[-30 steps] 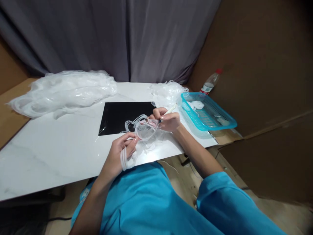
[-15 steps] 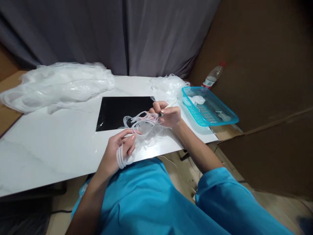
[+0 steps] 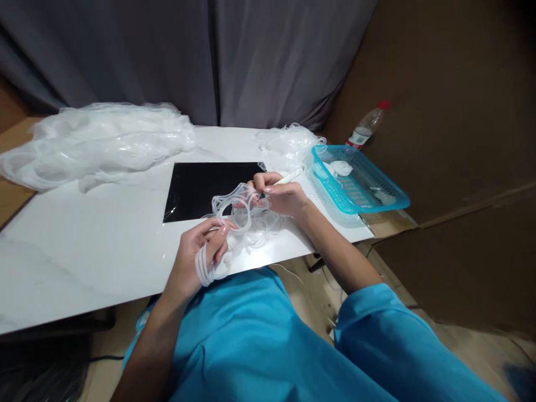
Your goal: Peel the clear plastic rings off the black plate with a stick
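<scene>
Thumb and forefinger of my left hand point(image 3: 193, 254) pinch the edge of a translucent white ring point(image 3: 250, 216). Several similar white loops point(image 3: 201, 269) hang around the base of that thumb. My right hand point(image 3: 287, 196) is closed round a slim white pen-like tool point(image 3: 292, 176); its dark tip points toward the rings. More loops lie against the right fingertips, but I cannot make out whether they are gripped. Below and between the hands, a tangle of clear-white loops point(image 3: 268, 228) rests at the table's front edge.
On the white table point(image 3: 104, 240) lies a black rectangular sheet point(image 3: 201, 187). A large bundle of translucent loops point(image 3: 113, 145) sits back left, a smaller heap point(image 3: 288, 142) at the back. At right are a blue basket point(image 3: 364, 209) with white pieces inside and a bottle point(image 3: 363, 133).
Both hands have shifted slightly left. The ring at my left fingertips now stands apart as a rounder, clearer loop, where before the strands were bunched between the hands.
</scene>
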`<state>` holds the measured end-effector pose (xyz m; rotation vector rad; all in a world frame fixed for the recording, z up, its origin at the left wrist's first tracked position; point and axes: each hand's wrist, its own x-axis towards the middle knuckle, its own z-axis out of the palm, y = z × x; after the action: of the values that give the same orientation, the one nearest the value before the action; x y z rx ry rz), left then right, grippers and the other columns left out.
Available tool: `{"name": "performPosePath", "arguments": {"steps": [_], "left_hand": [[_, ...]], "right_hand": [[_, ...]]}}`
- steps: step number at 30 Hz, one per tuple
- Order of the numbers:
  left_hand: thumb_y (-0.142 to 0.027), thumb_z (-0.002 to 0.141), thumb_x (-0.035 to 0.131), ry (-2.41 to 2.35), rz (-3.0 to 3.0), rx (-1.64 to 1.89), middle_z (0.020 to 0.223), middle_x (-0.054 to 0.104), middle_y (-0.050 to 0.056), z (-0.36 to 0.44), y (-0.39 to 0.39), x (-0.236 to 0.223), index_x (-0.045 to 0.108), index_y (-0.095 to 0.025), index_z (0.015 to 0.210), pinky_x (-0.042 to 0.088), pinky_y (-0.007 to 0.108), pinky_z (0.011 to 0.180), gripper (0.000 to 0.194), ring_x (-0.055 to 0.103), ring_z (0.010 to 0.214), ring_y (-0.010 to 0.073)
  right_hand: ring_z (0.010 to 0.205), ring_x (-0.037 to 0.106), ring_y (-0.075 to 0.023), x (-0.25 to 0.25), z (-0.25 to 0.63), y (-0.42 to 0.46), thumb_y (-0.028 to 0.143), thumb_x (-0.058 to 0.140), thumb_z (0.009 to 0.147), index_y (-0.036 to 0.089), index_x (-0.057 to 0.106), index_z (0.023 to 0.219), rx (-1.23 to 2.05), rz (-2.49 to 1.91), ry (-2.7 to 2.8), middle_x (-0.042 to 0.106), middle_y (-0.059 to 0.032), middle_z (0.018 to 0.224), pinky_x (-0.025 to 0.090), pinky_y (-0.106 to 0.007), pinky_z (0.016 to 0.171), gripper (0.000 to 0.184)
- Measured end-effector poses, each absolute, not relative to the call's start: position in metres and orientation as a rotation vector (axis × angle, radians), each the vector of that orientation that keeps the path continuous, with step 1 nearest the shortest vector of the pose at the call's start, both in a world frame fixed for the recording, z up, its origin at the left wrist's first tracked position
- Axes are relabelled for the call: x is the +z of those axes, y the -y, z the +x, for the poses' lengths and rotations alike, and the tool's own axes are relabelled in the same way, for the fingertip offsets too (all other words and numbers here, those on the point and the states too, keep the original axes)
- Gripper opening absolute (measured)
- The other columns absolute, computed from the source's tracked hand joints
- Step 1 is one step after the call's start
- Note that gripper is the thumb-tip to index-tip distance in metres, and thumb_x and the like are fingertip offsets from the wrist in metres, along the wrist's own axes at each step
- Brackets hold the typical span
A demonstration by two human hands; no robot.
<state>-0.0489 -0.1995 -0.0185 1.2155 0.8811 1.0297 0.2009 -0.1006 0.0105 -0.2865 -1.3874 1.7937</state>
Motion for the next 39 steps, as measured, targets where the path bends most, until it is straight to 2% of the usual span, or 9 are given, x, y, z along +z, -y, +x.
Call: {"name": "performPosePath", "arguments": {"steps": [5,13,21,31,39], "left_hand": [[-0.046,0.105,0.074,-0.946,1.146,1.191,0.056,0.046,-0.006,-0.047,0.201,-0.018,0.077,-0.020,0.111,0.029,0.020,0.048,0.026,0.037,0.048,0.0085],[-0.046,0.107,0.072,-0.998,1.173,1.200,0.056,0.054,-0.005,-0.047,0.201,-0.017,0.079,-0.019,0.120,0.031,0.020,0.045,0.031,0.040,0.045,0.0082],[-0.048,0.107,0.070,-1.025,1.193,1.198,0.058,0.055,-0.004,-0.046,0.200,-0.018,0.079,-0.018,0.116,0.029,0.022,0.046,0.032,0.039,0.045,0.0089],[-0.047,0.105,0.069,-1.031,1.189,1.178,0.058,0.055,-0.003,-0.048,0.200,-0.020,0.078,-0.019,0.107,0.029,0.022,0.045,0.029,0.039,0.046,0.0101],[-0.045,0.107,0.067,-1.045,1.211,1.172,0.056,0.055,-0.003,-0.047,0.199,-0.020,0.078,-0.019,0.108,0.030,0.022,0.046,0.029,0.039,0.045,0.0094]], "right_hand": [[0.085,0.078,-0.0242,0.010,0.201,0.100,0.042,0.092,0.088,0.018,0.065,0.080,1.820,-0.418,1.434,0.075,-0.0072,0.092,0.064,-0.036,0.080,0.037],[0.077,0.080,-0.0210,0.005,0.201,0.097,0.035,0.093,0.090,0.015,0.070,0.085,1.751,-0.449,1.477,0.075,-0.0040,0.095,0.072,-0.038,0.072,0.031],[0.070,0.079,-0.0168,0.007,0.200,0.097,0.037,0.096,0.088,0.014,0.068,0.083,1.647,-0.462,1.448,0.075,-0.0024,0.090,0.071,-0.030,0.068,0.036],[0.065,0.079,-0.0176,0.009,0.199,0.099,0.040,0.096,0.087,0.017,0.065,0.079,1.540,-0.455,1.443,0.075,-0.0014,0.083,0.070,-0.030,0.064,0.040],[0.063,0.080,-0.0188,0.000,0.197,0.097,0.041,0.096,0.088,0.018,0.064,0.086,1.474,-0.602,1.502,0.076,-0.0011,0.081,0.067,-0.026,0.054,0.039]]}}
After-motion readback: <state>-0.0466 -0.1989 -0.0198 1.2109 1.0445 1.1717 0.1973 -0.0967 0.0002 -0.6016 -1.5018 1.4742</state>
